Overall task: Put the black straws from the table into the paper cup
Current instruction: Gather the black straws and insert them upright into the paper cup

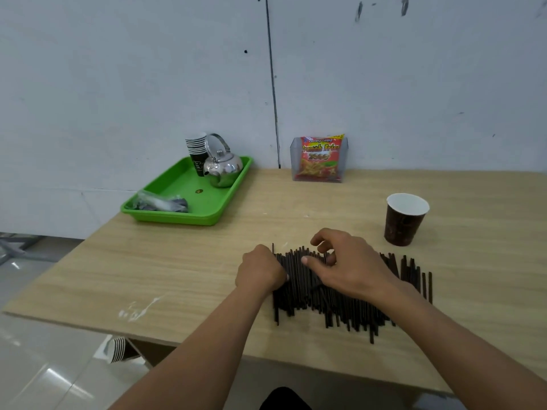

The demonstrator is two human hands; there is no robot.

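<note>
Left hand (260, 272): curling into a loose fist, pressing against the left edge of the black straws (307, 294).
Right hand (349, 263): lying over the pile, fingers bent and pinching straws.
Paper cup (404, 220): standing upright beyond the right hand, apart from the pile.

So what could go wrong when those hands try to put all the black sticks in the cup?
The straws lie in a loose heap near the table's front edge, so a few could roll off onto the floor. The paper cup stands alone and looks light; a big bunch pushed in might tip it. The left hand and right hand rest on only part of the heap, so outer straws could get left behind.
</note>
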